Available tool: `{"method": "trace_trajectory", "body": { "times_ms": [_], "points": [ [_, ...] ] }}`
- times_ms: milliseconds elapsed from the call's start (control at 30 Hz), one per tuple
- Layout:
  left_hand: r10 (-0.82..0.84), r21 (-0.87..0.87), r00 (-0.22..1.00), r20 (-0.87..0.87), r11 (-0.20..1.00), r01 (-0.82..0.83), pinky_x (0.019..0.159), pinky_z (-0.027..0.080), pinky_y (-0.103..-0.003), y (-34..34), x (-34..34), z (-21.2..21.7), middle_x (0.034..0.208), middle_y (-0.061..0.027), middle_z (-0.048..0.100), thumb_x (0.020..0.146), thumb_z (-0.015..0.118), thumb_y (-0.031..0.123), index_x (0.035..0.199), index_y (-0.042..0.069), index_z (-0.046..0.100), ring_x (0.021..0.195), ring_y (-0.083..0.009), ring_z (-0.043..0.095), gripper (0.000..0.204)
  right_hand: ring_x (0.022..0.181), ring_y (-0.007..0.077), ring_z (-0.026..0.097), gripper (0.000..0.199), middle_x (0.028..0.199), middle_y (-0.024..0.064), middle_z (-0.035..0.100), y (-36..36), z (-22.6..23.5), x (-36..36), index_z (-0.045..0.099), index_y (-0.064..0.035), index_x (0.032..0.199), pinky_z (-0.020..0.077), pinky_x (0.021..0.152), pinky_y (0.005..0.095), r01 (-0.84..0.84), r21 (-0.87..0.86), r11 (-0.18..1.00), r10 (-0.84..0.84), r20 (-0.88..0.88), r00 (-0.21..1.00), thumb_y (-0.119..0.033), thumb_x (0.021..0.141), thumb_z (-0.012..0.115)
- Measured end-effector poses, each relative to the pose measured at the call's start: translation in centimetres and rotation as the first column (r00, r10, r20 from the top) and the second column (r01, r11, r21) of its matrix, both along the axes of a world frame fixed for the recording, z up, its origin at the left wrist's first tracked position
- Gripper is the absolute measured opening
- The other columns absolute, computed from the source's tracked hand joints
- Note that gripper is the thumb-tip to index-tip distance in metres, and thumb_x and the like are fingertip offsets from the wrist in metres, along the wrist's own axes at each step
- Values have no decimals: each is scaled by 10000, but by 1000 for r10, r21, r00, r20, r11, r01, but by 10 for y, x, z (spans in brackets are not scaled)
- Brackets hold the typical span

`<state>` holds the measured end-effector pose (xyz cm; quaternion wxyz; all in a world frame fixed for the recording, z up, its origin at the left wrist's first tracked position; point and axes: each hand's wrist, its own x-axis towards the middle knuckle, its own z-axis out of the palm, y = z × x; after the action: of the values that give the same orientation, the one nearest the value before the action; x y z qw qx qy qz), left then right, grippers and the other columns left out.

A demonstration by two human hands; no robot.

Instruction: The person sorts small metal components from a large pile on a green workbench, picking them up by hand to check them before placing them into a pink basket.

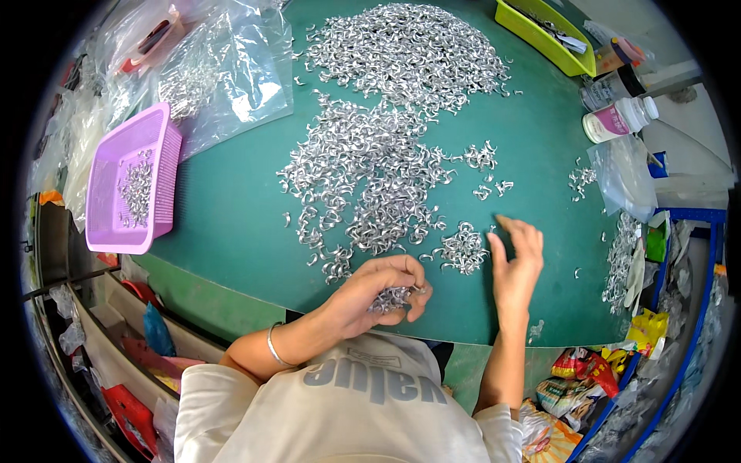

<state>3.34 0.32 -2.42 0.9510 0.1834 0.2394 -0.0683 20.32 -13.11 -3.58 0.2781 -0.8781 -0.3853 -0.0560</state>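
My left hand (390, 292) is cupped near the table's front edge, its fingers curled round a clump of small curved silver metal pieces (392, 299). To its right, my right hand (515, 258) has thumb and index finger apart, with a tiny silver piece by the thumb tip; I cannot make out whether it is held. Just left of that thumb lies a small pile of the same pieces (463, 248). A broad spread of them (370, 170) covers the middle of the green table, and a larger heap (405, 50) lies behind it.
A pink-purple basket (176, 147) with some pieces stands at the left, beside a clear plastic bag (262, 85). A yellow-green tray (532, 31) sits at the far right, near a white bottle (617, 119). Small clusters (480, 157) and more pieces (620, 262) lie rightward.
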Motion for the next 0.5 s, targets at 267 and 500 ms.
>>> {"method": "trace_trajectory", "body": {
  "times_ms": [267, 500],
  "points": [
    [103, 44, 992, 78, 993, -107, 347, 286, -210, -2, 2, -11, 706, -137, 519, 712, 413, 19, 781, -17, 501, 506, -146, 467, 118, 659, 117, 508, 117, 755, 54, 580, -2, 13, -22, 587, 12, 873, 403, 610, 233, 274, 424, 863, 129, -709, 693, 11, 758, 607],
    [20, 362, 1000, -14, 932, -13, 411, 237, -170, -13, 1, 4, 647, 23, 470, 820, 566, 156, 891, 24, 613, 553, -27, 376, 157, 734, 134, 455, 87, 842, 98, 526, -2, 9, -65, 526, 2, 881, 354, 636, 246, 480, 643, 597, 699, -710, 80, -41, 812, 556]
  ]
}}
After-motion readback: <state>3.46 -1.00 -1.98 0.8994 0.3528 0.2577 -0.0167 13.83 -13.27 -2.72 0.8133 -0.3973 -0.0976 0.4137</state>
